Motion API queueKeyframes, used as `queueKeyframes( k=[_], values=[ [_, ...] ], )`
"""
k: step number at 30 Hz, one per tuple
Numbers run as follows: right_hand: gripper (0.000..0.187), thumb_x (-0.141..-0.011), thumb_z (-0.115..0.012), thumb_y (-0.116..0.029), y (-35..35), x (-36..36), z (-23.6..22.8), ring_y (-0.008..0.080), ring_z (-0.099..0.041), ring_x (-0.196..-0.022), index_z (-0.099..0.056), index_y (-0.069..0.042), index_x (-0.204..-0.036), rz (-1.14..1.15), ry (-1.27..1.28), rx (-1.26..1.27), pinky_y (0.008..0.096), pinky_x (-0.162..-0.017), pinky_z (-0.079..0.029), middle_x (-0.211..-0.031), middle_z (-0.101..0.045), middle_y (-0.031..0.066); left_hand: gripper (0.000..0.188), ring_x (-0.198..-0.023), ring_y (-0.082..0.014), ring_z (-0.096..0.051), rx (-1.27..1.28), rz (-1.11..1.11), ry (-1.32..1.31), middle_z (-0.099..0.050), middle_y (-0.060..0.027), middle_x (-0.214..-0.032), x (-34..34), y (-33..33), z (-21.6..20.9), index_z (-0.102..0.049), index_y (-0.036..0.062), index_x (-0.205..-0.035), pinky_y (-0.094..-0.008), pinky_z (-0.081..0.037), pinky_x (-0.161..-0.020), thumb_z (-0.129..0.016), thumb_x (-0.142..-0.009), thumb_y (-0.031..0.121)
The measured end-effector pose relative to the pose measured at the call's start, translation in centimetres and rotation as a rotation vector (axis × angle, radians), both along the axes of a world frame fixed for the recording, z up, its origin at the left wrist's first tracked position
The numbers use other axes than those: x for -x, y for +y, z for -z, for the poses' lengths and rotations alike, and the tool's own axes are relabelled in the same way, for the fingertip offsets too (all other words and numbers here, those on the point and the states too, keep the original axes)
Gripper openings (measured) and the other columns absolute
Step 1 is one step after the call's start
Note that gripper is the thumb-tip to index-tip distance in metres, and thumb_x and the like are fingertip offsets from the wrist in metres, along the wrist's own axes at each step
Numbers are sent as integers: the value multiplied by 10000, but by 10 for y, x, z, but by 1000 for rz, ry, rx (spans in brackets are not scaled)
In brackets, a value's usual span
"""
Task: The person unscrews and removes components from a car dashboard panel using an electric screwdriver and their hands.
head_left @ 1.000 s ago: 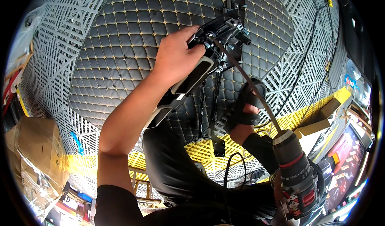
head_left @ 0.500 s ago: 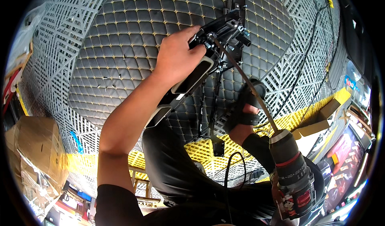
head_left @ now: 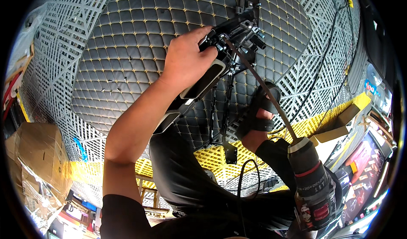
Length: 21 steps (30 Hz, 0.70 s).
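My left hand [head_left: 186,56] is closed on the edge of a black plastic frame [head_left: 237,31], its thumb and fingers hooked over the near end. The frame carries brackets, clips and screws, and it has rounded openings [head_left: 205,80] on the side beside my wrist. At the lower right a black and red power drill [head_left: 311,179] points up and left. A long thin shaft [head_left: 271,97] runs from its chuck to the frame, meeting it just right of my left thumb. My right hand holds the drill from below; the tool's body hides most of its fingers.
The frame lies on a dark quilted mat [head_left: 140,39] over grey and yellow grid flooring [head_left: 53,90]. Small dark bits [head_left: 114,88] are scattered on the mat. My sandalled foot [head_left: 260,120] stands close by. Cardboard boxes [head_left: 38,158] are at the left; cables [head_left: 326,52] run along the right.
The drill has shifted slightly to the right, its shaft tip still at the same spot on the frame. My left hand keeps its hold, almost unmoved.
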State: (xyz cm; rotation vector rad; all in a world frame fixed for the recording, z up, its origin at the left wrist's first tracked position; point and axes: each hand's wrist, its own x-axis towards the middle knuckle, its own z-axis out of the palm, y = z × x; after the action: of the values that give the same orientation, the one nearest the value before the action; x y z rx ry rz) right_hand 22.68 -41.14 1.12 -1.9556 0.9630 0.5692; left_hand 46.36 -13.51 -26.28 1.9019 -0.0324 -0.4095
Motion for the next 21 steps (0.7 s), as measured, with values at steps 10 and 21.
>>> queueKeyframes(
  k=[10,21],
  values=[
    [541,-854,-738,-82,-15,13,-11,202,-643,-1036,-549,-7,-1356,-39,-19,108,319,-852,-535,-1144,-658,123,459,-991,-204,-722,2,14,-27,-757,-157,-1107,-1,-7,2,-636,-41,-1308,-310,-530,-917,-665,-866,76],
    [571,-864,-746,-52,-133,-39,-70,220,-666,-1104,-538,-7,-1394,-492,-252,638,333,-893,-559,-1214,-670,137,494,-912,-194,-718,301,-204,383,-748,-108,-1071,-50,43,40,-667,-46,-1268,-321,-574,-810,-747,-789,40]
  ],
)
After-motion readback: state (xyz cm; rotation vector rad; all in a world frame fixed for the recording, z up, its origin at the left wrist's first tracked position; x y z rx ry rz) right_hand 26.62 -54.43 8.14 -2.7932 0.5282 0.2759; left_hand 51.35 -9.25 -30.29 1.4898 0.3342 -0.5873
